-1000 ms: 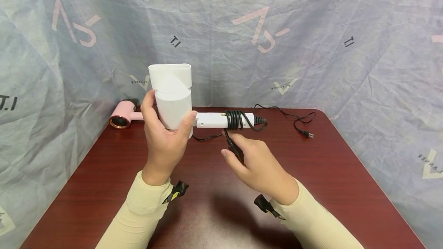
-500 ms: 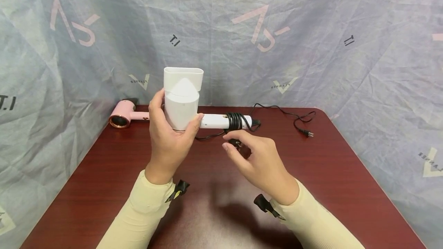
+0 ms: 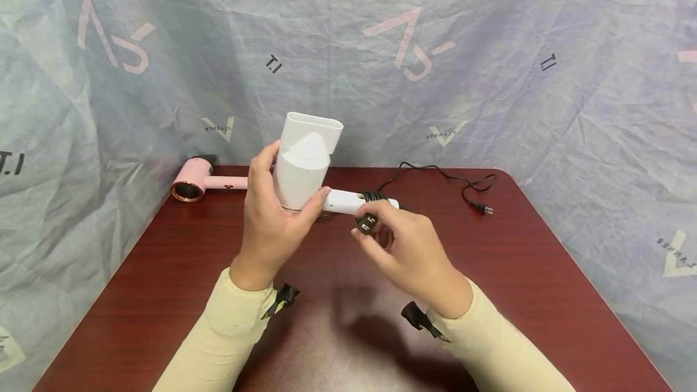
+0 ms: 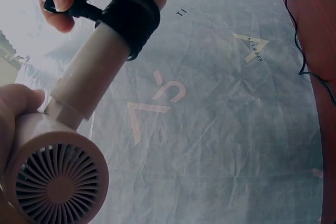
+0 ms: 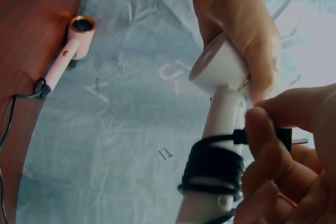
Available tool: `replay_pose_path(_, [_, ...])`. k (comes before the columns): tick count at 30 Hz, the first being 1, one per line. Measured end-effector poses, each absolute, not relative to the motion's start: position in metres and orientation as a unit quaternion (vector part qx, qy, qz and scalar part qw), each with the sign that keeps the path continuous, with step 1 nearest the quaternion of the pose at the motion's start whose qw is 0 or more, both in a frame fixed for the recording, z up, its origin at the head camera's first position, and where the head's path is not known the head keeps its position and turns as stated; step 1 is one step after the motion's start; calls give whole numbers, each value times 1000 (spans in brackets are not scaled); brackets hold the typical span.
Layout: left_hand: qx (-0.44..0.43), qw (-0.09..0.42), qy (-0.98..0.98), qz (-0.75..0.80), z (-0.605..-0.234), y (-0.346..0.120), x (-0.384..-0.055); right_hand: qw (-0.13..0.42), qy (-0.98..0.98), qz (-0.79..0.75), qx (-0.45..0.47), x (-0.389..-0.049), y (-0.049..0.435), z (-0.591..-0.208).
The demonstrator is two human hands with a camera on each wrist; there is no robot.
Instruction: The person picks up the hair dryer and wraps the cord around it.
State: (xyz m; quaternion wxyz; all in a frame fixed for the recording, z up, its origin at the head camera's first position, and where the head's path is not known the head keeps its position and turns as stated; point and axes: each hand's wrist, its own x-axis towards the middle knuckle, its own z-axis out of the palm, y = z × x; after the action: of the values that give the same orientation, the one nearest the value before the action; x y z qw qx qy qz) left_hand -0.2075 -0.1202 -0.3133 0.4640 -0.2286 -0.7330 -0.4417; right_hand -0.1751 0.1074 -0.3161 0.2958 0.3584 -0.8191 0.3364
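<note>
Above the table (image 3: 163,271), left hand (image 3: 272,222) grips the white hair dryer (image 3: 301,180), right hand (image 3: 411,244) pinches its black plug (image 3: 366,224); I'd brace the left grip, never tugging the coiled cord (image 4: 131,22).

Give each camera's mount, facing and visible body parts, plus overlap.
Head: worn on the head, facing forward and down over the table, white hair dryer and pink hair dryer; left hand, right hand and both sleeves show.
Left wrist: on that wrist, facing the white hair dryer's vent and handle, cloth backdrop behind; parts of both hands show.
Right wrist: on that wrist, facing the coiled cord and handle, table at left; both hands show.
Shared: both wrist views catch the plug.
</note>
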Motion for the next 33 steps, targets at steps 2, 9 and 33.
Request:
replay_pose_path(2, [-230, 460, -739, -435, -313, -121, -207, 309, -818, 331, 354, -177, 109, -315])
replay_pose_path(9, [-232, 456, -750, -418, -314, -122, -205, 313, -813, 364, 330, -181, 115, -314])
replay_pose_path(33, [-299, 449, -721, -435, -307, -126, -200, 202, -826, 332, 408, -191, 120, -322])
